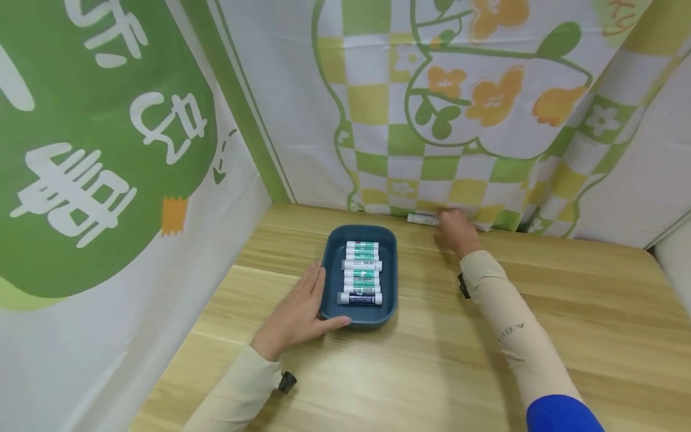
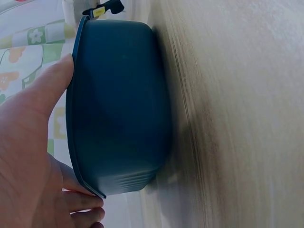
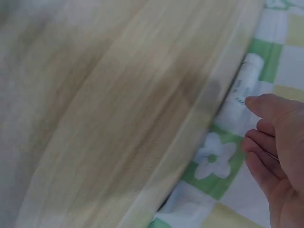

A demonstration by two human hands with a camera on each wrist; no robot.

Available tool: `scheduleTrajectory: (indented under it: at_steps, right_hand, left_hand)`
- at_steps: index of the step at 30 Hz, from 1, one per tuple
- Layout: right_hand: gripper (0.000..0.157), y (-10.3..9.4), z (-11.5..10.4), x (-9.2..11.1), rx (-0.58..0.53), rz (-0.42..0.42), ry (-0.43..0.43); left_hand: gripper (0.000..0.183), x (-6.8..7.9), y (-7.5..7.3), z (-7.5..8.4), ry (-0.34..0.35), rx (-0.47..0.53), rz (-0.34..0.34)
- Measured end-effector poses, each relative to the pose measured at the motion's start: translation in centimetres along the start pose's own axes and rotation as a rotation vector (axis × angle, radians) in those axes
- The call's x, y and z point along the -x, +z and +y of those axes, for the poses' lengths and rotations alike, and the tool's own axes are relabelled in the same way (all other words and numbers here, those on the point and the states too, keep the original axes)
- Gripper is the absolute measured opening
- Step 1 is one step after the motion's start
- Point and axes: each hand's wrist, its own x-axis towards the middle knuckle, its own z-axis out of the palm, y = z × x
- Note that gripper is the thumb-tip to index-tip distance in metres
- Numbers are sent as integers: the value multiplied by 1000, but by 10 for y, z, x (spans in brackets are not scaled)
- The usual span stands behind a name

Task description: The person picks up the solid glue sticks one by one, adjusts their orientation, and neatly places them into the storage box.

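Observation:
A dark blue tray [image 1: 390, 312] stands on the table, holding a column of several white glue sticks [image 1: 361, 264] with green labels and one with a dark purple label [image 1: 360, 298]. My left hand [image 1: 296, 313] rests straight-fingered against its near left corner, thumb along the front rim. In the left wrist view, thumb and fingers touch the rim of the tray [image 2: 118, 104]. At the table's back edge, my right hand [image 1: 457, 233] pinches a white glue stick [image 1: 422, 219]. The right wrist view shows its thumb over the stick [image 3: 242, 88]; the forefinger is hidden.
A printed curtain [image 1: 372, 138] with green and yellow checks hangs right behind the table's back edge. To the left, another green and white cloth [image 1: 108, 150] hangs along the side. The wooden table [image 1: 410, 372] extends to the front and right.

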Motion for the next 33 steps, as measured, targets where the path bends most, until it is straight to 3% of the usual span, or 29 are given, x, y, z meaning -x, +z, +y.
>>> scheduleTrajectory:
  at_steps: [6,17,27,33]
  right_hand:
    - [13,4,11,2,45,9,33]
    - [15,9,10,-6,93,53,64]
    - [14,13,14,-7,100,22,35]
    - [13,5,11,-8,62,-26,7]
  left_hand:
    - [124,-2,1,5,24,-14,-9]
    - [126,-2,1,8,12,-8,-10]
    - [125,-1,0,8,4,-8,-13]
    - [125,2,-4,3,-9,6,-5]
